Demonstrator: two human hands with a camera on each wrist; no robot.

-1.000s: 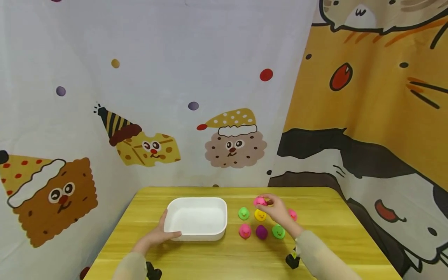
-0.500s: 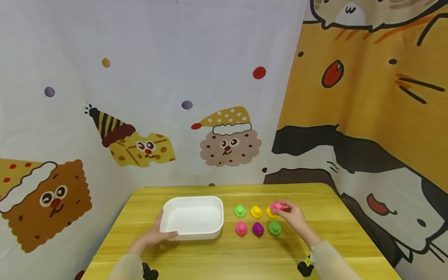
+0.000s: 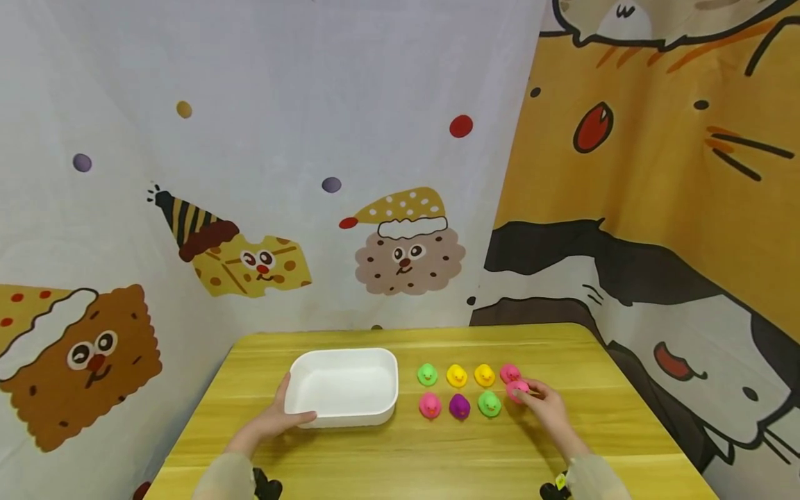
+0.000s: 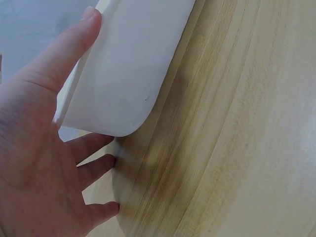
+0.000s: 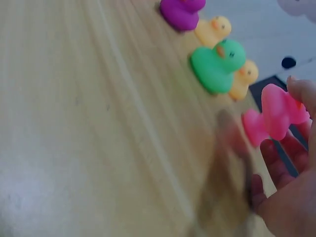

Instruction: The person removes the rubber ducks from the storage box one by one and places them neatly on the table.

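My right hand (image 3: 546,411) pinches a pink rubber duck (image 3: 518,391) between thumb and fingers at the right end of the ducks. In the right wrist view this pink duck (image 5: 276,111) looks held off the tabletop, in front of another pink duck (image 5: 254,127). My left hand (image 3: 275,414) holds the near left corner of a white plastic tub (image 3: 340,420), thumb along the near side and fingers at the left side. In the left wrist view the thumb lies against the tub (image 4: 133,64), and the fingers are partly hidden behind it.
The back row has a green duck (image 3: 428,375), two yellow ducks (image 3: 457,376) and a pink duck (image 3: 509,373). In front stand a pink duck (image 3: 430,405), a purple duck (image 3: 460,407) and a green duck (image 3: 489,403). A cartoon curtain hangs behind the wooden table (image 3: 400,462).
My right hand has carried the pink duck from behind the back row, rightward and then toward me, to the front row's right end. The left hand stays at the tub.
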